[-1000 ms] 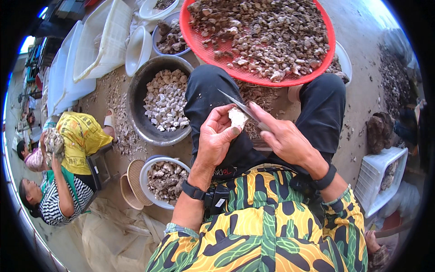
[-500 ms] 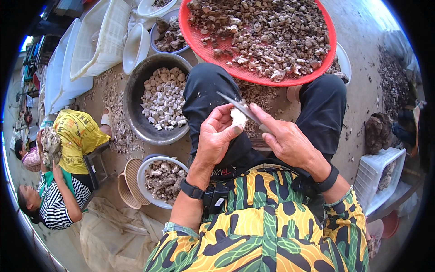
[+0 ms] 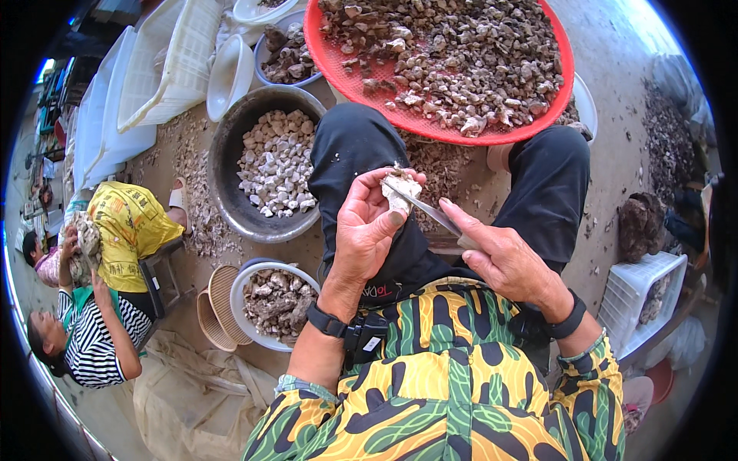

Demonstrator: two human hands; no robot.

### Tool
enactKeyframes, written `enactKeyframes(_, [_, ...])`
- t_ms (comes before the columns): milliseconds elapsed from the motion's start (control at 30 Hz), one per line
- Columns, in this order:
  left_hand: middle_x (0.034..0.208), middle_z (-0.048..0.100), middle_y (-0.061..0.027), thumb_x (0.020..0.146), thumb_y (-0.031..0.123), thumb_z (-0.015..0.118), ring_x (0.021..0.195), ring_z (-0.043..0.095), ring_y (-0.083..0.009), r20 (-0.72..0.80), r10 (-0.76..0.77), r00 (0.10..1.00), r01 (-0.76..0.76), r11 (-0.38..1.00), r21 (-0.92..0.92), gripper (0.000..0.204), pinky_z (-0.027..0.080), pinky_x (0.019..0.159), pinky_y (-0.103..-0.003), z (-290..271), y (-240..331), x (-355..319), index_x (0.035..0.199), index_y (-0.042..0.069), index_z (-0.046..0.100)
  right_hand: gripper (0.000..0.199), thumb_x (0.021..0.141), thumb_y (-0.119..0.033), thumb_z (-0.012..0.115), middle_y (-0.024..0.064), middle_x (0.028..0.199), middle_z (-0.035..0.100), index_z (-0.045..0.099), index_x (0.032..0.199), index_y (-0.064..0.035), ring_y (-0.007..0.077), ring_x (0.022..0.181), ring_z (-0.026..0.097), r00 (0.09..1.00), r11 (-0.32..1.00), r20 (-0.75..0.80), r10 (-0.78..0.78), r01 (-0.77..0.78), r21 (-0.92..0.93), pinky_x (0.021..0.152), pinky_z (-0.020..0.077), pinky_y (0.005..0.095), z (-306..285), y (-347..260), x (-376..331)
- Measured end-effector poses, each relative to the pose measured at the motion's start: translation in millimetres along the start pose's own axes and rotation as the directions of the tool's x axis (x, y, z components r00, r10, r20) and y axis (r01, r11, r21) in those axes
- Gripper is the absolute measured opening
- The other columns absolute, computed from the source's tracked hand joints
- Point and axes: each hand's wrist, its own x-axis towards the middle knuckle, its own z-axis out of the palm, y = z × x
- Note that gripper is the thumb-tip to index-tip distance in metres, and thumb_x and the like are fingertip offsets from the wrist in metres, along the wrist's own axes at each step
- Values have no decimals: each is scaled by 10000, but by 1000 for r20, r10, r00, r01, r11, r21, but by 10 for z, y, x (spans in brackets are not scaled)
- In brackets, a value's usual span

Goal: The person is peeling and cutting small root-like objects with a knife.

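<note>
Bright and fairly even overall, strongest at the upper right, where the floor pales toward white and a blue fringe lines the rim. Shadows are soft; the black trousers swallow most detail, while the white crate looks close to washed out. A faint sheen sits on the dark bowl and the knife — both reasonably crisp. Toward the black round border everything stretches and softens — the clutter at far left is too small to make out.
</note>
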Motion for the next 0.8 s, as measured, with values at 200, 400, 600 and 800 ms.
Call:
enactKeyframes(200, [1286, 516, -208, 782, 15, 733, 1265, 474, -338, -22, 27, 999, -26, 999, 32, 552, 385, 1093, -408, 25, -17, 4, 1239, 22, 422, 691, 836, -22, 525, 246, 1215, 571, 271, 1476, -83, 423, 971, 600, 995, 994, 52, 88, -91, 59, 834, 493, 414, -31, -79, -16])
enactKeyframes(400, [1269, 522, -208, 779, 13, 739, 1241, 497, -326, -31, 51, 998, -48, 996, 82, 543, 395, 1084, -403, 7, -36, 14, 1217, 11, 419, 672, 853, -31, 516, 276, 1111, 596, 265, 1475, -77, 434, 890, 612, 976, 969, 97, 195, -207, 133, 788, 486, 435, -32, -178, 35])
enactKeyframes(600, [1265, 527, -211, 783, 1, 731, 1230, 509, -327, -69, 40, 997, -32, 993, 114, 541, 413, 1058, -392, 37, -32, 23, 1218, -2, 409, 680, 861, -54, 526, 287, 974, 617, 239, 1477, -72, 453, 850, 607, 984, 983, -25, 176, -174, 60, 746, 474, 479, 123, -134, 92])
enactKeyframes(800, [1254, 545, -175, 780, -51, 716, 1156, 554, -237, -95, 18, 995, -3, 988, 156, 523, 471, 977, -329, 6, -43, 15, 1200, 16, 411, 678, 853, -69, 542, 271, 905, 629, 256, 1467, -84, 458, 812, 602, 980, 965, -111, 166, -185, -185, 719, 469, 524, 159, -112, 195])
